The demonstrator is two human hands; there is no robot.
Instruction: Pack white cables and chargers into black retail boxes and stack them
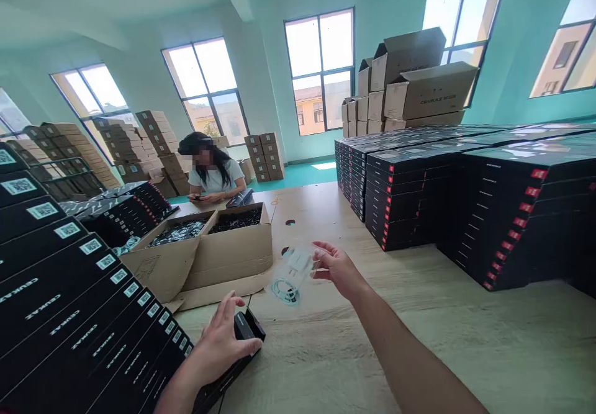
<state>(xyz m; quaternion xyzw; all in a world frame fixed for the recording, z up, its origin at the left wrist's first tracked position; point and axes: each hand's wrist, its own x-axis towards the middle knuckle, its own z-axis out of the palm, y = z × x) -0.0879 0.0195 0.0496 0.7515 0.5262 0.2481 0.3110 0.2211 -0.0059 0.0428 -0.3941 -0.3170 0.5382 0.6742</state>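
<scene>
lightly, right grip (pixel 338 268) on clear pouch (pixel 293 274)

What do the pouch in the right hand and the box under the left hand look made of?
Pouch: thin clear plastic film, likely; the white cable shows through. Box: probably matte black printed cardboard, judging by sharp folded edges.

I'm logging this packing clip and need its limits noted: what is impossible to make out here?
All head view.
Clear plastic pouch in the right hand: motion-blurred, white contents unclear.
Slim black cardboard box: the left hand covers it, inside unseen.
Open brown cardboard carton: dark contents too small to identify.
Seated co-worker's hands: too far to tell what they hold.
</scene>
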